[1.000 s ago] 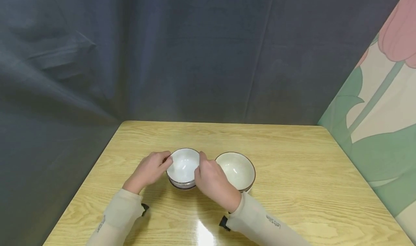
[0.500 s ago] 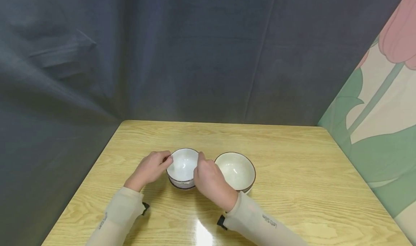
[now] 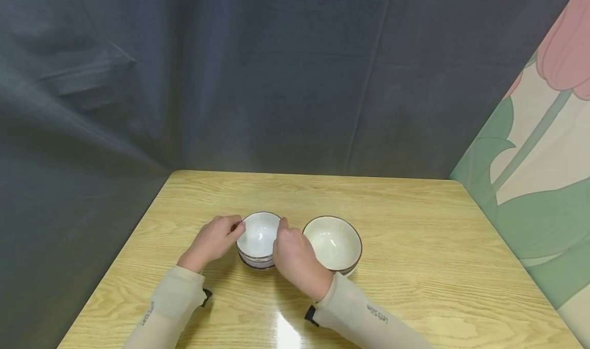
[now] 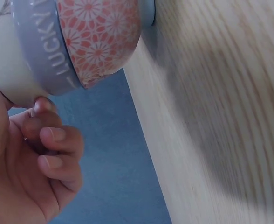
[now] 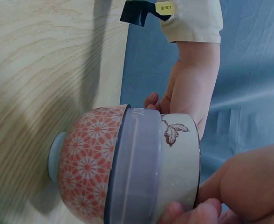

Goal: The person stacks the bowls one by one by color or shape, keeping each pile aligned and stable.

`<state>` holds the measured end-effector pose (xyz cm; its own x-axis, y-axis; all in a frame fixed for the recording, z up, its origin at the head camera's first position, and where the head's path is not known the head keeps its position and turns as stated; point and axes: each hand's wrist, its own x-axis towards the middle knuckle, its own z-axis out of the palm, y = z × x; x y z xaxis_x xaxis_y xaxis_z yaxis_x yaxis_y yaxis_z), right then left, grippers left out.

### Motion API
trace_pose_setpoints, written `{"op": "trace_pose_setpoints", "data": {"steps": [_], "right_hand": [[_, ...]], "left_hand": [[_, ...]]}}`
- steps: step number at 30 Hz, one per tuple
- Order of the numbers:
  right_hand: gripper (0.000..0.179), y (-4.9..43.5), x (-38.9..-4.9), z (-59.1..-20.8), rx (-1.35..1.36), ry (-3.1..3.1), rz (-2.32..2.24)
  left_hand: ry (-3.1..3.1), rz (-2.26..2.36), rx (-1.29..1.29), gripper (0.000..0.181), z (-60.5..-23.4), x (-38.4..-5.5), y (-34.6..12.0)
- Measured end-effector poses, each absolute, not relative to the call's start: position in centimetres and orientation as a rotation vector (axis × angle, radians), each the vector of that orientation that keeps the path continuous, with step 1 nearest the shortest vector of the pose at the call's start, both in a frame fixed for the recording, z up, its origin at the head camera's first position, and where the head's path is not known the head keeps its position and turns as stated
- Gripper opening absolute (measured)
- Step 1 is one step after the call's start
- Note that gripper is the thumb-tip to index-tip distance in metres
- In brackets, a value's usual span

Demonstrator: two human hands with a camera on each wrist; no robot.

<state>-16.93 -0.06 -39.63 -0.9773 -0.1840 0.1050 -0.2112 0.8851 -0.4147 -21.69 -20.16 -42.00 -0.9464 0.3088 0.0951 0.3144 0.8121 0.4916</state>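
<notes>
A stack of bowls stands left of centre on the table. On top is a cream bowl with a dark rim and a brown leaf drawn on its side. Below it comes a lavender-grey bowl with raised lettering, LUCKY in the left wrist view. A bowl with red and white flowers forms the bottom, its pale foot on the wood. My left hand pinches the top bowl's rim between thumb and fingers, other fingers curled. From the opposite side my right hand grips the same rim, thumb over the edge.
Close to the right of the stack stands another cream bowl with a brown rim, a paler edge showing beneath it. The wooden table meets a dark curtain behind and a flower-patterned cloth on the right.
My right hand has shifted slightly left. The top bowl's rim sits a little lower in the head view. My left hand has barely moved and both keep their hold.
</notes>
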Motion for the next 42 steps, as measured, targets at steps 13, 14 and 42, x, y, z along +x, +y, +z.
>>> {"op": "trace_pose_setpoints", "data": {"steps": [13,14,42], "right_hand": [[0.047,-0.3,-17.0,-40.1,0.327,-2.971,0.594],[0.047,-0.3,-17.1,-40.1,0.327,-2.975,0.592],[0.05,-0.3,-16.1,-39.5,0.336,-2.95,0.699]], "left_hand": [[-2.992,-0.819,-0.507,0.033,-42.5,-21.9,-20.2],[-2.994,-0.843,-0.512,0.031,-42.5,-21.9,-20.2],[-3.033,-0.943,-0.568,0.024,-41.8,-21.8,-19.7]]}}
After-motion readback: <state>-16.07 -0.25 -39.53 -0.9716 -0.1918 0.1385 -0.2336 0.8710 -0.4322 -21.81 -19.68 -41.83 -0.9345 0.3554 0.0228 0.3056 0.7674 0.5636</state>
